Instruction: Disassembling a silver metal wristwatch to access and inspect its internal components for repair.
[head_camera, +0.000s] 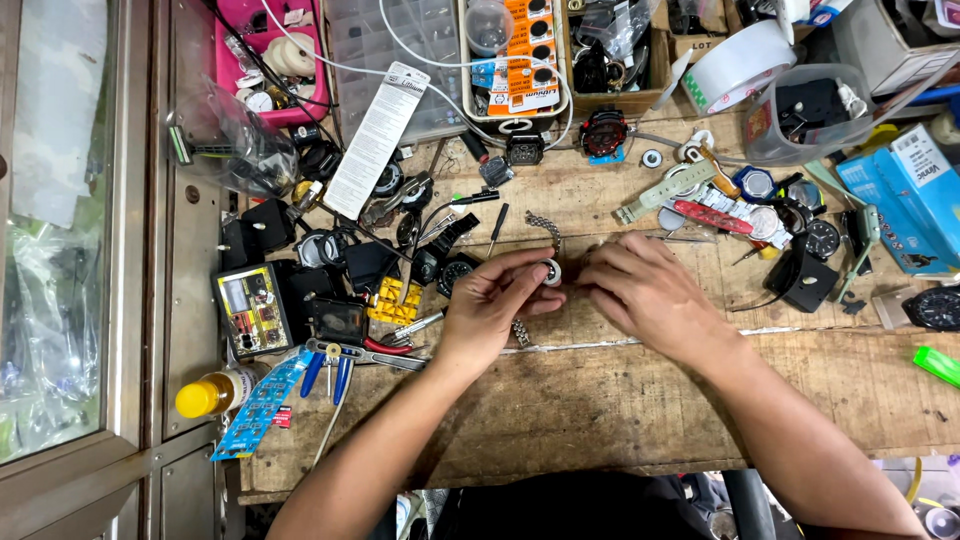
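Both hands meet over the middle of a cluttered wooden desk. The left hand is curled, its thumb and fingertips pinched around a small round wristwatch with a pale dial, held just above the desk top. A metal link bracelet hangs from the watch below the left palm, and another stretch of links lies on the desk just beyond the fingers. The right hand is loosely curled, back upward, its fingertips brought in against the watch from the other side; whether it grips a tool or a part cannot be told, since the fingers hide it.

Left of the hands lie blue-handled pliers, a yellow parts tray and a small tester with a yellow face. A yellow-capped bottle lies near the desk's left edge. To the right sit several loose watches, a black box and a roll of white tape.
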